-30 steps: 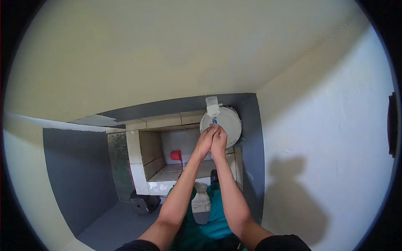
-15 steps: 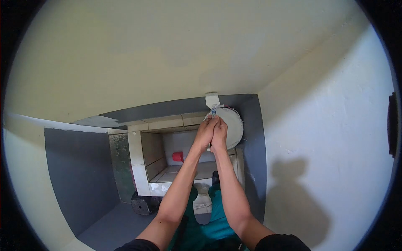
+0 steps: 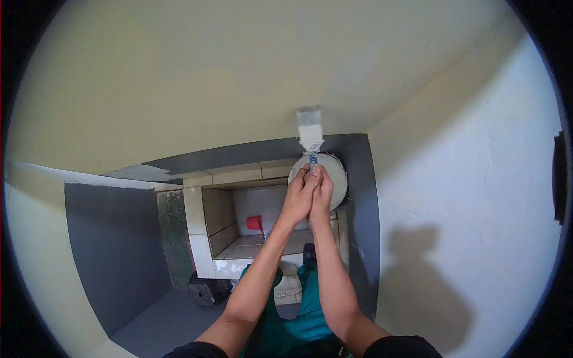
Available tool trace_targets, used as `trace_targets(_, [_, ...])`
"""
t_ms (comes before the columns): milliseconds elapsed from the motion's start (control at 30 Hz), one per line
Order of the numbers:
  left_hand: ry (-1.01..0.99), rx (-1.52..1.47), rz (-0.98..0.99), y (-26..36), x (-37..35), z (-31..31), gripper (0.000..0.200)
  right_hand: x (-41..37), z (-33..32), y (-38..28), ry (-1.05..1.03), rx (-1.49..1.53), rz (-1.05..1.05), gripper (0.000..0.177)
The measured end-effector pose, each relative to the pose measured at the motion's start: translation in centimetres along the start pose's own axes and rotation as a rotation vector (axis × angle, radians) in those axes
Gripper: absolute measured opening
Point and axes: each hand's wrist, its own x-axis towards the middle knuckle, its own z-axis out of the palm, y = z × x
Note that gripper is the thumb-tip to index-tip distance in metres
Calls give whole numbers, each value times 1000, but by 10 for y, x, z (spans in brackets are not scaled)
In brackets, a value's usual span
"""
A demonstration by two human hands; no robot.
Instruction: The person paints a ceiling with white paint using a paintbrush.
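Note:
A flat paintbrush (image 3: 311,132) with a blue handle and a white-coated ferrule points away from me, its bristles against the yellowish wall (image 3: 227,77). Both hands close around the lower handle, side by side. My left hand (image 3: 297,197) is wrapped on the left of it, and my right hand (image 3: 322,190) presses in from the right. Just behind the hands sits a round bucket (image 3: 338,182) with a whitish top, partly hidden by my fingers.
A tiled basin (image 3: 198,224) holds a red dipper (image 3: 255,223). A dark object (image 3: 206,292) lies on the grey floor at lower left. Grey bands run along the wall bottoms. A pale wall (image 3: 447,167) rises on the right, bearing my shadow.
The paintbrush has moved up the wall and slightly right, so more of its head and handle shows. Both hands shifted a little right with it.

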Motion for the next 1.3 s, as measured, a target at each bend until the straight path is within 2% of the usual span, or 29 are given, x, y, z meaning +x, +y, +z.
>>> trace_targets(100, [47,-73,-97,-46,12,1,60,5,-1,40,33,-27,113,29])
trace_targets(200, [-41,-18,-277,-44,8,-4,59,-3,-5,47,74,61,288,31])
trace_targets(267, [-77,18,-278,-35,2,-5,58,-9,-7,31,64,73,292,31])
trace_targets(400, [-39,-129,-193,22,-10,12,58,-7,0,-32,146,50,250,33])
trace_targets(500, [-84,-160,-127,85,-10,23,51,3,4,-117,66,-31,55,34])
trace_targets(533, [-97,-147,-109,110,-14,26,51,7,5,-133,73,26,35,35])
trace_targets(633, [-106,-131,-20,181,-28,32,51,7,4,-196,54,-79,6,36])
trace_targets(733, [-85,-163,83,220,-45,39,48,0,8,-247,25,-6,-48,37])
trace_targets(833, [-125,-132,95,245,-53,41,46,-2,5,-265,0,13,-76,36])
trace_targets(933, [-130,-102,151,237,-52,42,45,-1,1,-252,-11,78,-99,34])
trace_targets(1033, [-54,-131,153,199,-41,44,44,5,0,-220,-6,-24,-77,34])
trace_targets(1100, [16,-72,33,167,-29,42,51,16,-4,-172,-9,9,7,34])
trace_targets(1167, [70,-64,-71,140,-21,39,55,18,-7,-139,-12,-163,4,35])
trace_targets(1300, [85,-75,-257,68,-14,35,56,7,-12,-90,-10,-38,227,36])
